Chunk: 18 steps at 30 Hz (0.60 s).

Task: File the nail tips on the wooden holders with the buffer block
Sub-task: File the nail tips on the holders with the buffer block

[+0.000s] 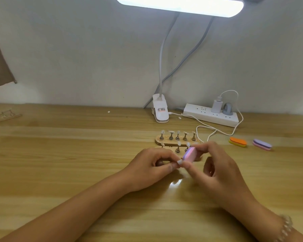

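Centre frame: left hand pinches nail tip against lower end of buffer block, which right hand grips, long axis tilting up-right.

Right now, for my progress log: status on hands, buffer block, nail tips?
Left hand pinches one nail tip. Right hand grips pink buffer block against that tip. Wooden holders just behind hands. Orange block, purple block lie apart, right.

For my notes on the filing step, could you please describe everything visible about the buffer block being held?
The buffer block is a small oblong with rounded ends, layered pink beside purple, foam-like. The right hand pinches it, tilted, above the table, in front of the wooden holder. Its lower end meets a pale nail tip pinched by the left hand.
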### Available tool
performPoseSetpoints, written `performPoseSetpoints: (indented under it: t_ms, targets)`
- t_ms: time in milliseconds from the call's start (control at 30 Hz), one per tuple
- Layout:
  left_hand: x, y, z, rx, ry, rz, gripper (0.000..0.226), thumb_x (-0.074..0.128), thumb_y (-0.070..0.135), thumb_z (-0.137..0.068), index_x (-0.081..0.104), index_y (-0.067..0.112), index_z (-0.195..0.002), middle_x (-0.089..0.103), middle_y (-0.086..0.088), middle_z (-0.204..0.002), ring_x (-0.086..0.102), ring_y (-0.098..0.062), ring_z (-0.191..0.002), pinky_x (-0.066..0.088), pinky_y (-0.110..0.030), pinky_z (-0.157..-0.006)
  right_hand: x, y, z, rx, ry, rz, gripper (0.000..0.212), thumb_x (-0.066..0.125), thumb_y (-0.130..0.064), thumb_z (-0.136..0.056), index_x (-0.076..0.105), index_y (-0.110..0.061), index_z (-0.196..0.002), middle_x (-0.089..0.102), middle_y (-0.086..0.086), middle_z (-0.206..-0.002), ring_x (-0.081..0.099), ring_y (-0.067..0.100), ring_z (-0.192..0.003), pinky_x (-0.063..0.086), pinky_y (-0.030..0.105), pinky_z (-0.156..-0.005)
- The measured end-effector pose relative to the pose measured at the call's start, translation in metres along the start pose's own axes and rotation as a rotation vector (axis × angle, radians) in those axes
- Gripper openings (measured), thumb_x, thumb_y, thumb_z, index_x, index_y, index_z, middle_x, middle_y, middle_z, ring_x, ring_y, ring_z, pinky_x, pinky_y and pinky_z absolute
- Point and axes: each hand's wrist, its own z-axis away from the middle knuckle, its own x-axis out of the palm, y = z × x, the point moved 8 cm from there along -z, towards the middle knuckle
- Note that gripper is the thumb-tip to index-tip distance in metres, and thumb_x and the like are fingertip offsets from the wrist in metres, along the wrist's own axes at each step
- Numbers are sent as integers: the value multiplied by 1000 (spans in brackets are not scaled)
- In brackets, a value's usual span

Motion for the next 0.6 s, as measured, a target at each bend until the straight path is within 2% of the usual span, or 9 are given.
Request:
performPoseSetpoints:
  t_ms: [33,67,167,233,333,400,500,600]
  targets:
    - [0,1,0,7,-1,1,18,63,13,-92,75,26,-98,65,25,-80,51,0,-66,37,-20,-66,7,-7,2,-42,-66,53,38,66,-57,-78,59,-32,-105,58,-21,-95,52,12,-59,40,20,-54]
    - [0,1,0,11,-2,-7,21,62,9,-91,75,24,-98,64,27,-79,51,7,-68,37,-15,-66,12,-10,3,-55,-116,85,40,63,-59,-77,58,-32,-106,57,-22,-96,54,8,-62,40,21,-54]
    - [-1,3,0,9,-1,-23,21,64,7,-94,73,26,-95,62,29,-76,52,12,-67,34,-9,-64,7,2,-2,17,-69,57,36,69,-51,-77,61,-28,-104,58,-21,-93,54,-6,-71,36,21,-60]
    - [-1,2,0,1,-1,-32,18,64,10,-95,74,24,-95,63,25,-79,51,10,-67,35,-12,-65,5,1,-1,8,-56,83,35,70,-50,-77,60,-28,-103,57,-22,-92,52,-7,-70,35,20,-59]
    - [0,1,1,-13,-7,-78,24,62,6,-92,76,23,-102,64,20,-85,51,6,-70,36,-17,-67,15,-13,5,-82,-145,125,36,62,-60,-77,58,-36,-103,56,-24,-95,53,3,-63,38,19,-54]
    - [-1,2,1,-12,5,-75,23,63,8,-92,75,27,-97,62,24,-82,50,5,-69,36,-17,-66,10,-6,2,-24,-110,62,32,65,-57,-77,60,-36,-100,59,-23,-93,54,7,-64,39,22,-55]
    - [-2,2,2,-17,19,-72,22,66,12,-93,72,33,-92,61,26,-79,49,1,-67,37,-20,-65,6,-2,0,2,-65,68,31,66,-52,-78,62,-32,-101,59,-23,-91,55,1,-67,37,22,-58]
    - [-3,1,2,-26,19,-88,22,65,8,-91,76,25,-100,64,21,-86,59,-14,-78,45,-32,-70,16,-16,7,-86,-162,110,33,64,-56,-78,61,-35,-103,58,-20,-92,54,2,-67,37,17,-55]
